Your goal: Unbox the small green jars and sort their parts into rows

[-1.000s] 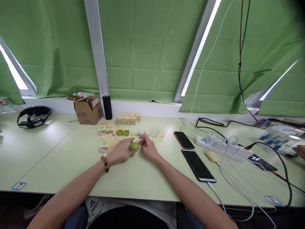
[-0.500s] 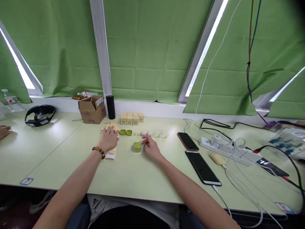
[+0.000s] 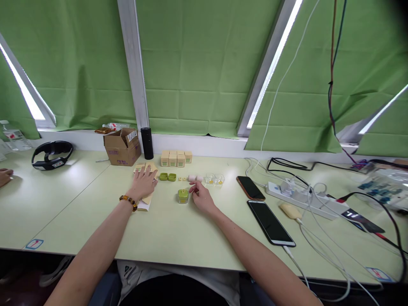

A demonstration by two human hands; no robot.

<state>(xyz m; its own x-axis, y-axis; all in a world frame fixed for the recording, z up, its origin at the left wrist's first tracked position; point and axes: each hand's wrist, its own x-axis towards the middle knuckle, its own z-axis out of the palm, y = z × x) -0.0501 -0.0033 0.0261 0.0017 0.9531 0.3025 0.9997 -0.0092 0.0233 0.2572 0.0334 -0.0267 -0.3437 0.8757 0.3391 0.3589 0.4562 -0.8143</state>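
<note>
My left hand [image 3: 143, 183] lies flat with fingers spread on a stack of flattened tan paper boxes [image 3: 148, 200], covering most of them. My right hand [image 3: 201, 196] rests on the table with loosely bent fingers apart, holding nothing. Just left of its fingertips stands a small clear jar with a green lid [image 3: 182, 196]. Beyond the hands runs a row: two green lids [image 3: 167, 177], tiny pale yellow pieces [image 3: 182, 179], two pinkish-white small cylinders [image 3: 195, 178] and two clear cups with yellow bits inside [image 3: 214, 179].
Several small folded tan boxes [image 3: 176, 158] stand at the back, near a black cylinder [image 3: 147, 143] and an open cardboard carton [image 3: 122, 147]. Two phones [image 3: 270, 223], a power strip [image 3: 301, 199] and cables lie right. A headset [image 3: 52, 155] and another person's hand [image 3: 5, 176] are left.
My left hand has slid slightly left, and the flattened boxes under it have shifted with it. My right hand and the jar stay in place. The view has moved a little.
</note>
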